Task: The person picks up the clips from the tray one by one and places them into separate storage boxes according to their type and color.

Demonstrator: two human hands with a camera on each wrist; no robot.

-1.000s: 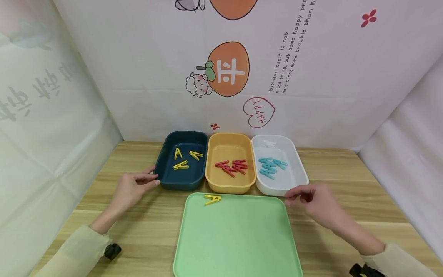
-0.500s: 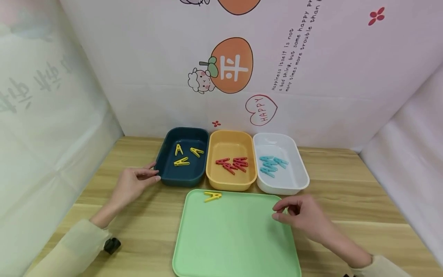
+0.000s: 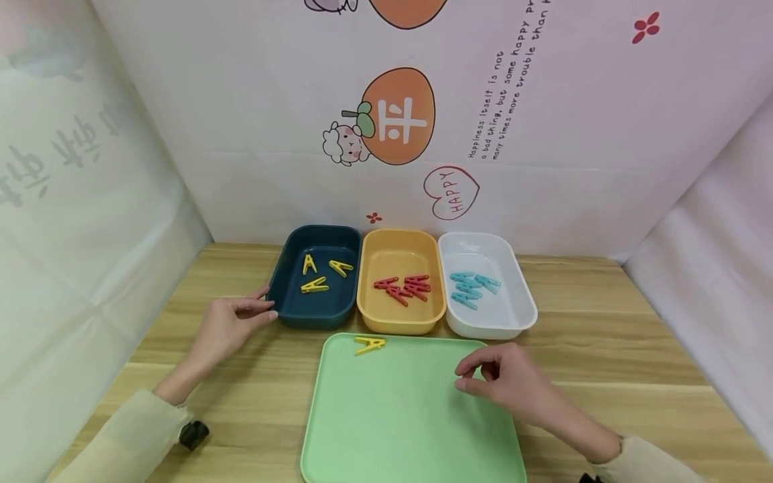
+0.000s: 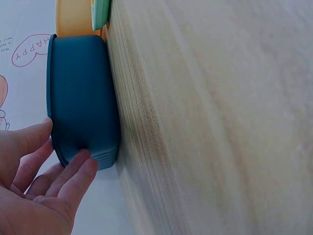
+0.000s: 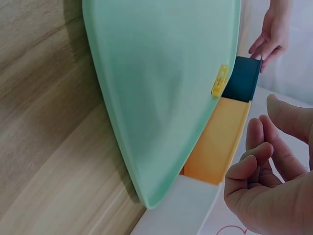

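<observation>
My left hand (image 3: pixel 228 327) touches the near-left corner of the dark blue bin (image 3: pixel 317 320); in the left wrist view its thumb and fingertips (image 4: pixel 88 165) rest against the bin's outside. Three yellow clothespins (image 3: pixel 315 285) lie in that bin. Above the right part of the green tray (image 3: pixel 410 416) hovers my right hand (image 3: pixel 513 379), its fingers loosely bent, thumb and index apart, nothing between them. One more yellow clothespin (image 3: pixel 370 345) lies at the tray's far-left edge, and it also shows in the right wrist view as a yellow clothespin (image 5: pixel 220 81).
Beside the blue bin stand a yellow bin (image 3: pixel 398 327) with several red clothespins (image 3: pixel 398 294) and a white bin (image 3: pixel 513 308) with several light blue clothespins (image 3: pixel 468 288). A printed cloth (image 3: pixel 272 134) hangs behind the wooden table (image 3: pixel 580 322).
My right hand has moved left and nearer, from beside the white bin's front corner to above the tray. The left hand stays at the blue bin's corner. The clothespins have not moved.
</observation>
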